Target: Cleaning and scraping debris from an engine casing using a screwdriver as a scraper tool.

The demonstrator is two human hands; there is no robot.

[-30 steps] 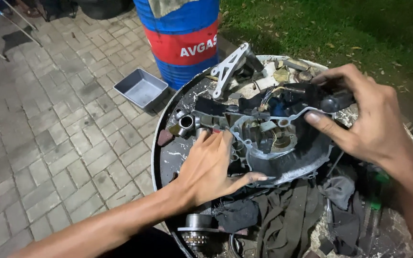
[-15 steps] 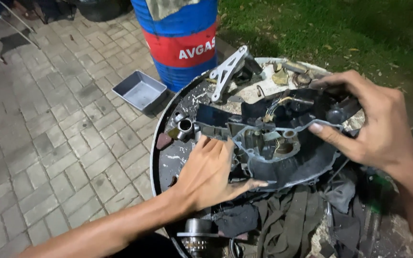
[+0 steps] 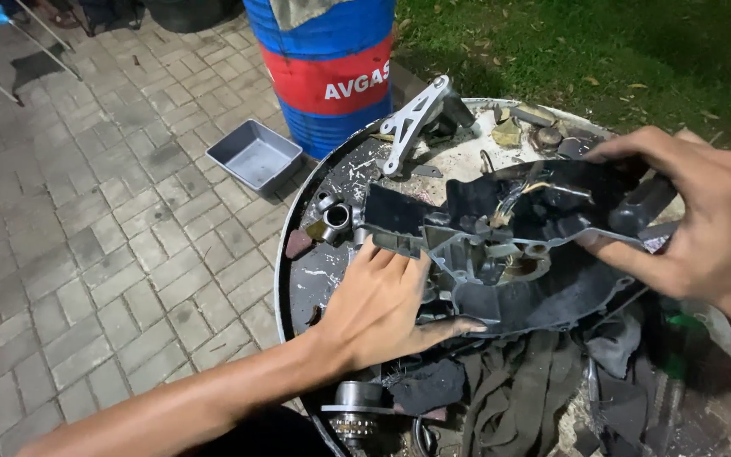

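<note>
A large dark engine cover (image 3: 518,262) with wires and round openings is held tilted above a round metal tabletop (image 3: 332,182). My left hand (image 3: 378,309) grips its near left edge, thumb stretched along the underside. My right hand (image 3: 695,224) clamps its far right end, fingers curled over the top. A silver metal bracket (image 3: 412,118) lies on the tabletop behind the cover. A small metal bushing (image 3: 336,218) sits to the left of the cover.
A blue and red drum (image 3: 332,68) stands behind the table. A grey tray (image 3: 255,156) lies on the paving stones at the left. Dark rags (image 3: 509,398) and a gear part (image 3: 353,410) lie at the table's near side. Grass is at the upper right.
Both hands have lifted and tilted the cover, its right end rising and its underside turning toward me. The view has shifted slightly.
</note>
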